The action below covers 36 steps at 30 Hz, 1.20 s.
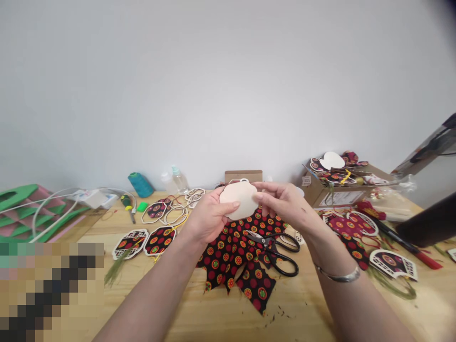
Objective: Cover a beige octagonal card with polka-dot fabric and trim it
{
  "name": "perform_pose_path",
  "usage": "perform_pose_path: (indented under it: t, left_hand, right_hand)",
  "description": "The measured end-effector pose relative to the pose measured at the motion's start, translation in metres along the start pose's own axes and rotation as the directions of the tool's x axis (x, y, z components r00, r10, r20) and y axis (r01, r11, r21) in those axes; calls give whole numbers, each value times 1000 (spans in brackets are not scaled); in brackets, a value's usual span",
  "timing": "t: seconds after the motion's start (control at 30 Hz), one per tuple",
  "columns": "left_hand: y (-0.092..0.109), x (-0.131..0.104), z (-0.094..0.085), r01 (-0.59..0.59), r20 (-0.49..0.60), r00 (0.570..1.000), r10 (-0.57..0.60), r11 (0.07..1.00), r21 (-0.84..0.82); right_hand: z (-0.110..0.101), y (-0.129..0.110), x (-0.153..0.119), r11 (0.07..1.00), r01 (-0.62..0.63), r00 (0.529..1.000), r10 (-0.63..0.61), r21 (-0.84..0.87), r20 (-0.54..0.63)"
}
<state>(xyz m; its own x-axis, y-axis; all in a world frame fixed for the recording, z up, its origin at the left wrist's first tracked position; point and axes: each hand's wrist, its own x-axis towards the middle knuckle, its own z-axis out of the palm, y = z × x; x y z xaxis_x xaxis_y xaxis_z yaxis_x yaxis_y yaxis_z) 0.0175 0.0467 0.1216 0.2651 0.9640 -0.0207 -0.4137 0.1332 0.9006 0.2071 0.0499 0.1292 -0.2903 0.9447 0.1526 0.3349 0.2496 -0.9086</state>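
Observation:
A pale, scallop-edged flat piece (239,199) is held up over the table between both hands. My left hand (213,211) grips its left side, thumb across the front. Fingers of my right hand (280,202) pinch its right edge. Below them lies black fabric with red and orange flower prints (223,251), its edges cut jagged. Black-handled scissors (274,247) rest on the fabric, blades pointing left. A separate scrap of the same fabric (257,285) lies nearer the front.
Framed fabric ornaments (131,243) lie at the left, near a teal thread cone (140,184) and a screwdriver (127,205). A filled cardboard box (333,195) stands back right, with a black cylinder (427,221) at the far right.

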Motion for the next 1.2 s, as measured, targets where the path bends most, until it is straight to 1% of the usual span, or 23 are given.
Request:
perform_pose_path:
  t: [0.07,0.1,0.13,0.17,0.2,0.23,0.27,0.33,0.4,0.5,0.6,0.67,0.73,0.83,0.9,0.97,1.1,1.17,1.2]
  left_hand:
    - [0,-4,1,-21,-4,1000,21,1000,9]
    - [0,-6,2,-27,0,1000,27,1000,15]
    - [0,-10,1,-31,9,999,31,999,26]
    - [-1,-14,0,-37,18,999,36,998,42]
    - [-3,-18,-2,-47,28,999,45,997,66]
    - [-6,-22,-5,-57,34,998,53,993,100]
    - [-9,-27,-10,-74,34,997,70,989,132]
    - [-18,-35,-19,-95,54,995,86,976,196]
    - [-26,-42,-29,-107,53,994,98,972,208]
    - [-36,-50,-36,-113,43,993,107,982,153]
    - [-40,-57,-36,-93,-5,996,93,995,27]
    - [-41,-62,-36,-42,-9,999,42,995,-95]
    - [-43,-66,-39,14,30,1000,-8,977,-213]
    - [-49,-72,-46,66,129,991,-26,944,-324]
    - [-52,-74,-52,89,195,981,-18,929,-358]
    - [-55,-76,-56,98,230,973,-10,923,-373]
    - [-56,-76,-58,90,207,978,-17,934,-347]
    - [-55,-77,-56,83,181,983,-26,944,-318]
    - [-54,-77,-54,78,164,986,-29,951,-298]
  right_hand:
    - [-4,7,-11,985,8,999,-17,-174,-50]
    - [-6,13,-19,957,8,999,-22,-290,-46]
    - [-6,20,-28,911,-3,1000,-5,-412,-19]
    - [-6,28,-39,844,-33,999,47,-535,12]
    - [-4,37,-49,778,-70,994,104,-625,18]
    - [-1,46,-59,732,-84,989,145,-677,34]
    - [3,54,-68,707,-77,985,163,-703,57]
    - [11,69,-84,675,-66,970,215,-735,110]
    - [18,80,-93,644,-60,959,249,-763,136]
    - [25,88,-98,576,-49,966,235,-816,108]
    - [27,92,-97,513,-20,983,167,-858,77]
    - [27,95,-95,484,-3,987,143,-875,76]
    - [27,97,-94,455,6,986,144,-890,80]
    - [27,101,-92,426,37,985,139,-904,105]
    - [26,105,-92,423,76,986,104,-903,131]
    - [25,111,-92,424,105,987,63,-900,145]
    - [26,116,-92,435,114,988,43,-893,147]
    - [26,108,-91,482,96,990,43,-871,133]
    - [26,100,-90,532,83,992,38,-843,122]
